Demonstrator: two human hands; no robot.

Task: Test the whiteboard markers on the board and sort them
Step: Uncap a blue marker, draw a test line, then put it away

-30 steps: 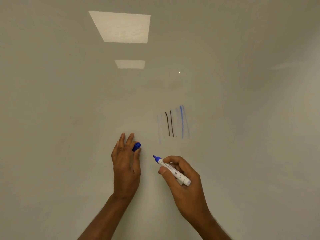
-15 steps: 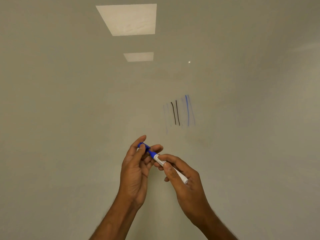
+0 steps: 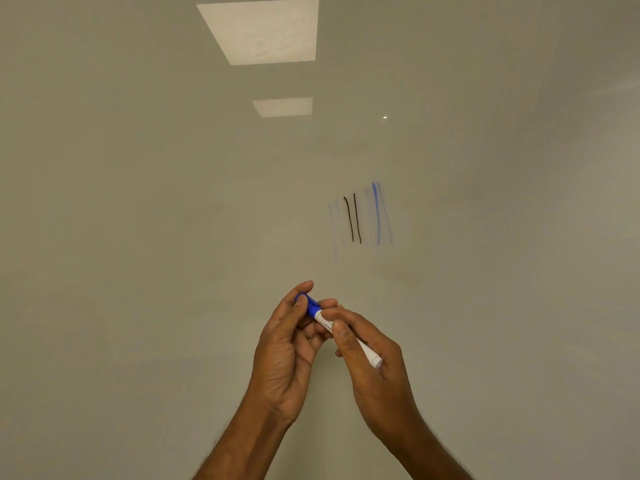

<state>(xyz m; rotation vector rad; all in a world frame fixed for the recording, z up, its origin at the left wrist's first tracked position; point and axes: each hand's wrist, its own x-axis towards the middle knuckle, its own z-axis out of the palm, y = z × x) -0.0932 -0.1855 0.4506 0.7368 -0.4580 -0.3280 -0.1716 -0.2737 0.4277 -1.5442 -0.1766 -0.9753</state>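
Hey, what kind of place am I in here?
Probably a meeting room, office or classroom. A big glossy whiteboard fills the view, with black and blue test strokes on it. It reflects square ceiling light panels, and the left hand and right hand hold a blue marker.

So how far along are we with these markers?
Several tests look done: the board shows two black lines and blue lines, some of them faint. In hand: the right hand grips a white marker while the left hand pinches its blue cap, seated against the barrel. Left: sorting this marker; no sorted piles or other markers are in view, so I can't tell how many remain.
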